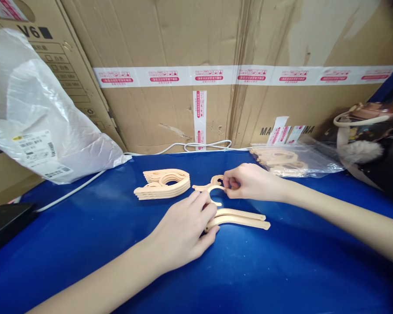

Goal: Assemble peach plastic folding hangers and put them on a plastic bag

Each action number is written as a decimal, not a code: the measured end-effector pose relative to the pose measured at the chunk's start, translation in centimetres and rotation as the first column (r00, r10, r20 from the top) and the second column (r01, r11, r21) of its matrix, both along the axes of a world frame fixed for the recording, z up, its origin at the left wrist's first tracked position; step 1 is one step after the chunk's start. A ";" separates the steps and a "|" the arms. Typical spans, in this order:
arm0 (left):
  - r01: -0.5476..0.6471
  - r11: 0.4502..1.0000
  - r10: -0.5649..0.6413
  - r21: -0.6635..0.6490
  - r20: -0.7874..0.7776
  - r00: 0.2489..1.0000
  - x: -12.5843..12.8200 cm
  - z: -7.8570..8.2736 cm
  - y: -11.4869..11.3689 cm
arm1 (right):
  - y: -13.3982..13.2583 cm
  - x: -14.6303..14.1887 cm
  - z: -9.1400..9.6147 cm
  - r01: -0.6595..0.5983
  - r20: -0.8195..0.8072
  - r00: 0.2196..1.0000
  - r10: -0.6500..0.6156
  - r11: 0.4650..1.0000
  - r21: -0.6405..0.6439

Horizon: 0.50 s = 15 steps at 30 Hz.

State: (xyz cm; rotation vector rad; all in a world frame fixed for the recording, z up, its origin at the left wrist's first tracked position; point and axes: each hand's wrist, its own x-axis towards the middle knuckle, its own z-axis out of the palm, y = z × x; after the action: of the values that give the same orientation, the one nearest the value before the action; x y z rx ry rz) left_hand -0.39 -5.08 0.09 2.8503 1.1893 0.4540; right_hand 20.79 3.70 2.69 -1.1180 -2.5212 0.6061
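Note:
My left hand [186,224] is closed over the left end of two curved peach plastic hanger arms [240,217], which lie side by side on the blue table. Its fingers partly cover those ends. Just beyond, my right hand [247,182] is closed in a pinch on a curved hanger hook [217,187] of the same plastic. Further hook-shaped parts lie under and behind it, partly hidden by my fingers. Left of both hands sits a neat stack of folded hangers [165,192], several layers high, touched by neither hand.
A clear bag of hanger parts [301,161] lies at the back right, beside a dark bag [363,148]. Large cardboard boxes [170,43] wall off the back. A white plastic parcel [42,109], a white cable [72,189] and a black device [6,224] occupy the left.

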 end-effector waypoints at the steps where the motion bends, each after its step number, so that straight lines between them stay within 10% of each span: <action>1: 0.001 1.000 -0.001 0.009 -0.008 1.000 0.0 0.0 0.1 | 0.0 0.0 -0.3 0.004 -0.064 0.998 -0.009 0.998 -0.068; 8: -0.011 1.000 0.012 -0.022 0.050 0.999 0.0 -0.2 0.3 | -0.7 0.0 -2.8 -0.081 -0.461 0.873 -0.160 0.884 -0.461; 12: -0.095 0.951 0.192 -0.293 0.323 0.927 -0.1 -0.1 0.4 | -1.4 -0.1 -3.1 -0.149 -0.551 0.802 -0.229 0.818 -0.556; 15: -0.034 0.818 0.375 -0.575 0.487 0.788 -0.2 0.1 0.8 | -1.5 -0.1 -3.0 -0.210 -0.597 0.749 -0.289 0.751 -0.626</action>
State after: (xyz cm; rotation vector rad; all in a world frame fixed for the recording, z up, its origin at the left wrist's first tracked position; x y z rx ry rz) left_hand -0.60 -4.25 0.20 1.8893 1.2482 0.7826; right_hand 20.65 2.22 -0.29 -0.8939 -1.6437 1.6552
